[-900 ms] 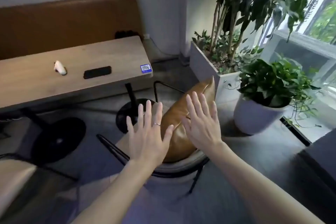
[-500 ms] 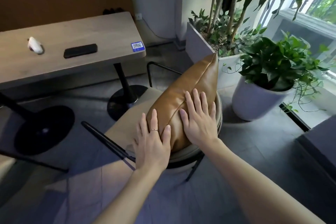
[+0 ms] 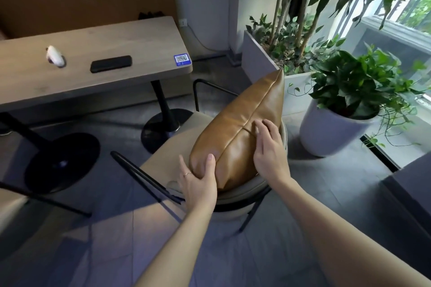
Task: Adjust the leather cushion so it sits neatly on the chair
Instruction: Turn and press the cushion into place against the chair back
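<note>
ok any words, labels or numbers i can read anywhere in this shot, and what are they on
Blue sticker at the near right corner of the wooden table: a QR code with a line of print under it, too small and blurred to read.
Black phone and white object on the table: no readable text.
Leather cushion, chair, white pots: no readable text.

Cushion [image 3: 247, 128] on chair [image 3: 168, 147], table [image 3: 93, 72] behind.

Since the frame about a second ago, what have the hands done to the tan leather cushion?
Both hands went from hovering to contact. The left hand now cups the tan leather cushion at its near corner; the right hand lies on its right side. The cushion stays propped on the beige chair.
</note>
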Demonstrator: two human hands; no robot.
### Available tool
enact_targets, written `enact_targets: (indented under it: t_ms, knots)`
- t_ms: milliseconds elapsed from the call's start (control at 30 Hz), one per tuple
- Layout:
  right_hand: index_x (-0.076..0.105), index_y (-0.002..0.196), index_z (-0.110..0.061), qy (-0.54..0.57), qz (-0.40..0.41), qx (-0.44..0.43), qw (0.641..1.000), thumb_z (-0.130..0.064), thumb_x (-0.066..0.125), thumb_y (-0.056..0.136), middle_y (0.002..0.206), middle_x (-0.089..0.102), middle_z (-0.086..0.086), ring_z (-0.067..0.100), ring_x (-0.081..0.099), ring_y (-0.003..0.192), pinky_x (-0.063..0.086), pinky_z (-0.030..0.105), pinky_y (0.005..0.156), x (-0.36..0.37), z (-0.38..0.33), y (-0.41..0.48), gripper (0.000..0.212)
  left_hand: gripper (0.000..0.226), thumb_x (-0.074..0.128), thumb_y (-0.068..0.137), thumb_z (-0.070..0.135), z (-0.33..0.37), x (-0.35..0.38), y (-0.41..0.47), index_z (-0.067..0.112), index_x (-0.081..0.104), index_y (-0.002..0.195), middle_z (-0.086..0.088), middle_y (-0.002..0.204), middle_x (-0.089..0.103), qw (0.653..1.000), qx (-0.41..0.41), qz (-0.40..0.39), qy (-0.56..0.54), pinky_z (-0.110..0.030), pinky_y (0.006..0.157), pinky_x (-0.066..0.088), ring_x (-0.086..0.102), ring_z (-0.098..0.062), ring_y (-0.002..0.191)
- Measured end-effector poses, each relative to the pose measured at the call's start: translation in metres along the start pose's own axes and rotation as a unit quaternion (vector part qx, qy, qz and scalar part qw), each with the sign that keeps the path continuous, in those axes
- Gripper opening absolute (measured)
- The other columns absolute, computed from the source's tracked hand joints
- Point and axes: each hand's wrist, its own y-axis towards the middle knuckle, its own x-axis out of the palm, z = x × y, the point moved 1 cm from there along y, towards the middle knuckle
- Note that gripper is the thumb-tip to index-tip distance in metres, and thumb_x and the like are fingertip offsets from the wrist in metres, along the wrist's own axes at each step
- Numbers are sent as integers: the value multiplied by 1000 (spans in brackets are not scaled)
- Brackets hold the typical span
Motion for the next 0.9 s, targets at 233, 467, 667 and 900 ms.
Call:
enact_targets:
  t_ms: [233,467,667,900]
  knots:
    - [32,155,-24,-21,-19,249,968,-2,50,82,155,30,10,38,43,132,37,51,109,-16,15,9,79,119,64,66,83,-1,6,-12,44,-2,157,3,169,-2,987,-119,69,-85,-61,115,28,21,-37,150]
    - [22,152,-50,196,-95,438,872,-23,68,70,142,55,5,35,60,119,54,56,98,-14,48,-7,98,119,69,68,77,2,7,-11,47,-6,155,-1,169,-9,982,-136,65,-117,-59,113,33,27,-38,148]
    - [28,151,-47,225,-99,443,862,-21,74,66,122,66,3,36,72,95,63,57,70,-12,52,-13,100,115,70,71,74,-2,-2,-2,40,2,158,-5,168,2,983,-127,64,-112,-57,108,38,33,-39,144]
    - [29,150,-46,219,-93,444,864,-19,78,70,121,67,4,35,72,96,62,63,73,-12,46,-25,97,115,71,70,74,-13,-10,-6,36,8,158,-3,168,7,984,-105,69,-125,-56,111,37,34,-37,144]
